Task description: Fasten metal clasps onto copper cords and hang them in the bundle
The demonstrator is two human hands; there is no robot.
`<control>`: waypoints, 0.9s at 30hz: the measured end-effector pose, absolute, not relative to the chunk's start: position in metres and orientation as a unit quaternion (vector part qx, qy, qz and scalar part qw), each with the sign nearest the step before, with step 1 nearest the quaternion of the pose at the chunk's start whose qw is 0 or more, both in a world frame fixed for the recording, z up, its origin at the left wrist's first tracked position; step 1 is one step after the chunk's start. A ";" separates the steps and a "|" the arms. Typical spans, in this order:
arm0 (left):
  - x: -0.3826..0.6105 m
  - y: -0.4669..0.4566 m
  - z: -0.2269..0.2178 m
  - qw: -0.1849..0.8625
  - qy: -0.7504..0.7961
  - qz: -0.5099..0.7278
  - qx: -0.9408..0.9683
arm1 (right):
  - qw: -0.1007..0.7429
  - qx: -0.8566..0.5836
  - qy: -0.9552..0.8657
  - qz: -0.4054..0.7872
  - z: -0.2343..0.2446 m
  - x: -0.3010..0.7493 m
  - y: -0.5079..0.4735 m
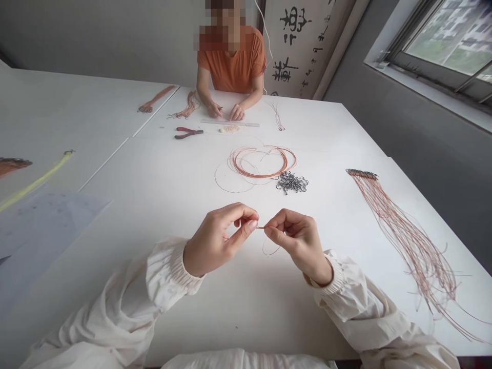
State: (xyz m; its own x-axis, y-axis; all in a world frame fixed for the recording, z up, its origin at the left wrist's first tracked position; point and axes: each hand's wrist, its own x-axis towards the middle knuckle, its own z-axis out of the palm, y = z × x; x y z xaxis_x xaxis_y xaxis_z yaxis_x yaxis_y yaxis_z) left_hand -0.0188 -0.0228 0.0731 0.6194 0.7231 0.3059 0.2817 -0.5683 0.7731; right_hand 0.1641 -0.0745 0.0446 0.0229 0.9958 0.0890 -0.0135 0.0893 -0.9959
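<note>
We pinch the thin copper-coloured wire (263, 247) between thumb and forefinger of our right hand (298, 243), left hand (219, 238) fingertips pressed together at its tip, slack loop below the fingers; a loose pinch risks slipping or kinking

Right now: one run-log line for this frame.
left hand: pinches thin copper-coloured wire | right hand: pinches same wire | nearest: coiled wire, dark metal pieces | co-worker opposite: hands by ruler

Grey walls (92, 36) surround the white table (161, 179), with a calligraphy scroll (295, 46) behind it and a daylit, dark-framed window (446, 46) off to the right.
</note>
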 end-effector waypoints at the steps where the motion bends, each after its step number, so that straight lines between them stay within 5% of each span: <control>1: -0.019 -0.022 0.072 0.340 0.292 0.331 0.830 | 0.535 -0.474 -0.497 0.492 0.045 0.165 -0.074; 19: -0.019 -0.020 0.067 0.268 0.241 0.395 0.845 | 0.550 -0.453 -0.463 0.526 0.046 0.165 -0.073; 27: -0.024 -0.019 0.071 0.374 0.324 0.324 0.806 | 0.455 -0.422 -0.514 0.592 0.052 0.180 -0.065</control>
State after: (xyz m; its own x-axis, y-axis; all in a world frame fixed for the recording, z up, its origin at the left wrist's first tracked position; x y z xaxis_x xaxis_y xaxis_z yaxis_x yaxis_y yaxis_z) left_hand -0.0239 -0.0190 0.0714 0.5799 0.7650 0.2801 0.2808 -0.5105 0.8128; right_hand 0.1801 -0.0652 0.0516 -0.2290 0.9729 -0.0320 -0.1061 -0.0576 -0.9927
